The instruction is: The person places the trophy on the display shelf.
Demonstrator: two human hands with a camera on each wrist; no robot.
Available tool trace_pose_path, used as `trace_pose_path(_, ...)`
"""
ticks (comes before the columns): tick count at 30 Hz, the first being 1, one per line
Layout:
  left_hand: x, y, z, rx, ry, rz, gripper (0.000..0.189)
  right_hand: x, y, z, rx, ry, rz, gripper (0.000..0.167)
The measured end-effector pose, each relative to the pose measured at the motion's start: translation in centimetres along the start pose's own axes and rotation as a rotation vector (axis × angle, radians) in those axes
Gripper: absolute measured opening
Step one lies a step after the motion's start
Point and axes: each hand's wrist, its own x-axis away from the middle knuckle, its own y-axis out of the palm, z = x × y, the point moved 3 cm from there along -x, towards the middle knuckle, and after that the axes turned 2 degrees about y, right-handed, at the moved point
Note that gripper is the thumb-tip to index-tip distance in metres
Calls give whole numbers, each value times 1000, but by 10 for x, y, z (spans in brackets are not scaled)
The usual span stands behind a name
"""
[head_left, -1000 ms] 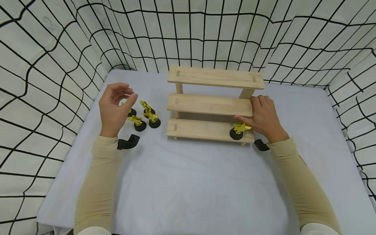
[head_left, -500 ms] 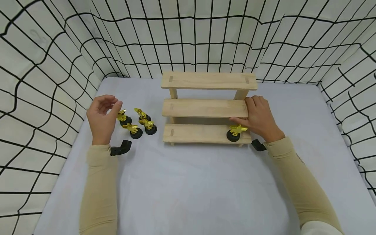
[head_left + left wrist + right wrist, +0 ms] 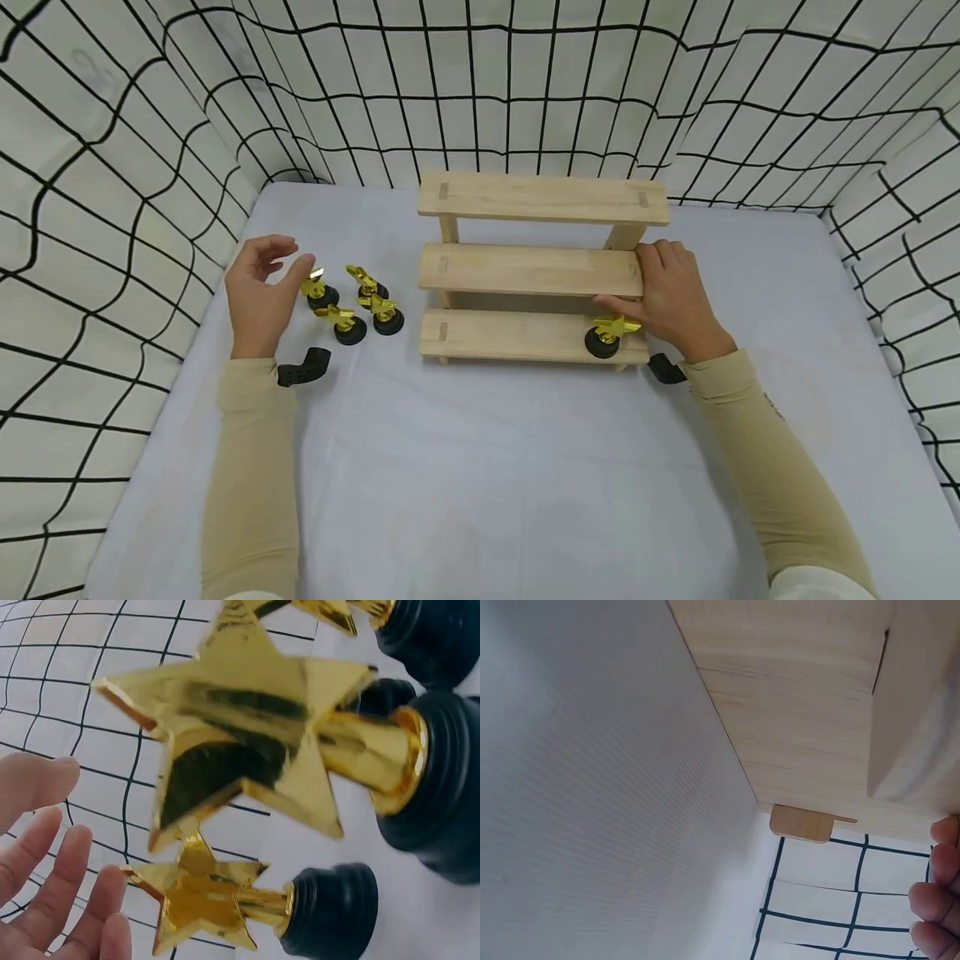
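Several gold star trophies with black bases, among them the back-left trophy (image 3: 321,293) and the front-left trophy (image 3: 348,329), stand grouped on the white-covered table. Just left of them is my left hand (image 3: 262,300), its fingers loosely bent and holding nothing. In the left wrist view a star trophy (image 3: 240,735) looms large, apart from the fingertips. My right hand (image 3: 675,296) grips the right end of the middle board of a three-tier wooden shelf (image 3: 528,268); its thumb lies along the front. Another star trophy (image 3: 606,335) stands at the right end of the lowest board.
Black wire grid panels (image 3: 480,92) with white behind them surround the table's back and sides. A black wrist piece (image 3: 303,367) juts from the left sleeve, and a similar one (image 3: 666,368) from the right. White cloth (image 3: 480,467) covers the table in front of the shelf.
My left hand has moved left, away from the grouped trophies, so the back-left one shows more fully. The right hand keeps its hold on the shelf. The head view has shifted slightly.
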Motion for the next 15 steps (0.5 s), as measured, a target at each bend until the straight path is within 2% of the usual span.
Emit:
trace_pose_path(6,-4,-2,-6,-58,-51,-48,32,2,-2,2,-1,11,8,111)
trace_pose_path(15,1,-7,-20,-87,-104,-111,47,0,-1,-1,-2,-2,19,111)
